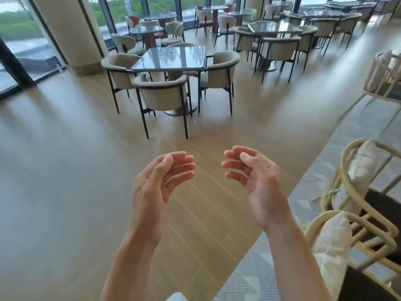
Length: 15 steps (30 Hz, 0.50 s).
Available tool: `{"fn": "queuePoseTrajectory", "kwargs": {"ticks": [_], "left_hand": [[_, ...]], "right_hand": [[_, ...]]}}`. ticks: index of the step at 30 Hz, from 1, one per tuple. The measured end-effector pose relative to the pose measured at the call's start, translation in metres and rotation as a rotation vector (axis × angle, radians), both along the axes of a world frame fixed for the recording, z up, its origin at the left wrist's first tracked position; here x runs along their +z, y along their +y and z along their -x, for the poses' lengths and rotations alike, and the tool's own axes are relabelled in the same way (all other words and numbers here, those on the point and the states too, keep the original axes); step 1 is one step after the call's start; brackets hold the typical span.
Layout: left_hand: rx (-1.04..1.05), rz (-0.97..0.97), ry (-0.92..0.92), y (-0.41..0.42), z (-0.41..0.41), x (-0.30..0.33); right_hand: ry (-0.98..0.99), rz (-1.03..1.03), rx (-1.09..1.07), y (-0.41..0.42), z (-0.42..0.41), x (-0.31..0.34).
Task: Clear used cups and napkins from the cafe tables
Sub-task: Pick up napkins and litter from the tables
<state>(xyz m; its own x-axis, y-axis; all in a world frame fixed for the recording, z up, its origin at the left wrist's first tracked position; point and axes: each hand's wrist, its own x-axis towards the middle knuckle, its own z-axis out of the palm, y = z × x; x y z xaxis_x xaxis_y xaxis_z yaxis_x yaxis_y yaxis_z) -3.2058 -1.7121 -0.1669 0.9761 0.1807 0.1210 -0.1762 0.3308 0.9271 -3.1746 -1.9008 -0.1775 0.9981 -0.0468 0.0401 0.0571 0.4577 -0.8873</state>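
My left hand [158, 185] and my right hand [253, 177] are raised side by side over the wooden floor, palms facing each other, fingers curled and apart, holding nothing. Ahead stands a square glossy grey cafe table [171, 59] with beige chairs around it. I see no cups or napkins on its top. More tables [273, 28] stand farther back, too blurred to tell what lies on them.
A beige chair [162, 94] backs toward me in front of the nearest table. A round pillar [71, 33] and glass walls are at the left. Cream rattan chairs with cushions [355, 187] stand on a patterned carpet [260, 276] at the right.
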Motion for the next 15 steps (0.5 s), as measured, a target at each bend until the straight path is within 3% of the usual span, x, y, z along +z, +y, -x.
{"fn": "queuePoseTrajectory", "kwargs": {"ticks": [15], "left_hand": [[-0.390,0.005,-0.032,-0.155,-0.380,-0.005]], "right_hand": [[0.024,0.244,-0.369,-0.128,-0.309,-0.005]]}}
